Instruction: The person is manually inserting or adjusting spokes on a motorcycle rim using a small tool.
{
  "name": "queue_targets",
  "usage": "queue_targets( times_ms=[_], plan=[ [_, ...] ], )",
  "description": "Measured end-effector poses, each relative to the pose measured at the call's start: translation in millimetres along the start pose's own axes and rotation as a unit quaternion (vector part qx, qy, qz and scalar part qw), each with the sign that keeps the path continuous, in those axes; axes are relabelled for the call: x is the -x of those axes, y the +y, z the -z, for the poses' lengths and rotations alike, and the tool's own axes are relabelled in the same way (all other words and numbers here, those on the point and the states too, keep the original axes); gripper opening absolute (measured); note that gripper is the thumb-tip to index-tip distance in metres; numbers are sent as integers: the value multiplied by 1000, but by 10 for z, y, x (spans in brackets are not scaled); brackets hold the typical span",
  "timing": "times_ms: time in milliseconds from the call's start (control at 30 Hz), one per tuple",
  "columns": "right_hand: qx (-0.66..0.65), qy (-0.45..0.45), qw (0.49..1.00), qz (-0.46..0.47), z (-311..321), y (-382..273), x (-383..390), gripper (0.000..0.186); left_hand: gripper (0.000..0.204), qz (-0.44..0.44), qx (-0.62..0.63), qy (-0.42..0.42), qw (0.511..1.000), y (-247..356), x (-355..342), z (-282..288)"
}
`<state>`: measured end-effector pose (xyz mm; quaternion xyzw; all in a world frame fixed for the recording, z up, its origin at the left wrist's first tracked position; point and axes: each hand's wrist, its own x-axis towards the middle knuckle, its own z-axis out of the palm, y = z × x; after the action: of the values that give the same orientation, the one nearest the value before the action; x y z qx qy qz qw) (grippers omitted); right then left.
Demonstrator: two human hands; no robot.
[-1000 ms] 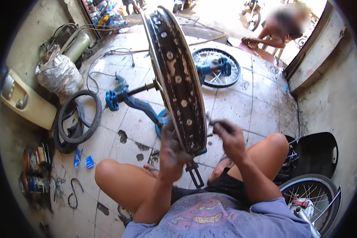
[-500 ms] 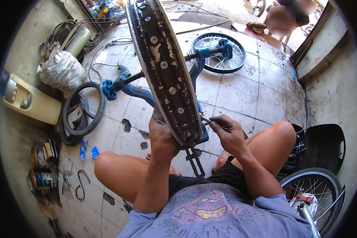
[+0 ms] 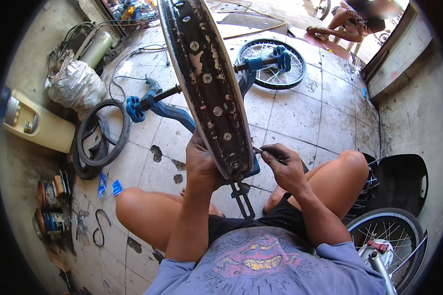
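Note:
A worn black wheel rim (image 3: 202,64) with several spoke nipple heads along its bed stands upright in a blue truing stand (image 3: 174,115), directly in front of me. My left hand (image 3: 203,162) is wrapped against the rim's near left side, its fingertips hidden behind it. On the other side my right hand (image 3: 283,162) pinches a thin dark metal rod (image 3: 257,150) between thumb and fingers, its far end hidden by the rim. Below the rim's near end sticks out a dark slotted bracket (image 3: 242,199), between my knees.
A spoked wheel (image 3: 273,73) lies on the tiles beyond the stand. Black tyres (image 3: 103,142), a silver sack (image 3: 76,81) and a cream plastic part (image 3: 47,125) line the left. Another wheel (image 3: 386,233) and a black seat-like part (image 3: 398,182) are at right. A person (image 3: 349,22) sits outside.
The rim leans slightly more to the right at its near part, its nipple heads displaced a little that way. Both hands keep nearly the same places. The seated person outside has shifted posture.

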<state>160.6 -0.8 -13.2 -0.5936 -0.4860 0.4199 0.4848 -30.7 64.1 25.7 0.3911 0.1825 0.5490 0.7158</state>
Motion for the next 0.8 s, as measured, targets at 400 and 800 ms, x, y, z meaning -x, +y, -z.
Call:
queue_targets(
  times_ms=[400, 800],
  plan=[
    [-4, -7, 1000, -3, -16, -12, 19, 18, 48, -14, 35, 11, 999, -36, -19, 28],
    [-18, 34, 999, 18, 6, 64, -21, 15, 51, 18, 16, -15, 1000, -48, -29, 181]
  ],
)
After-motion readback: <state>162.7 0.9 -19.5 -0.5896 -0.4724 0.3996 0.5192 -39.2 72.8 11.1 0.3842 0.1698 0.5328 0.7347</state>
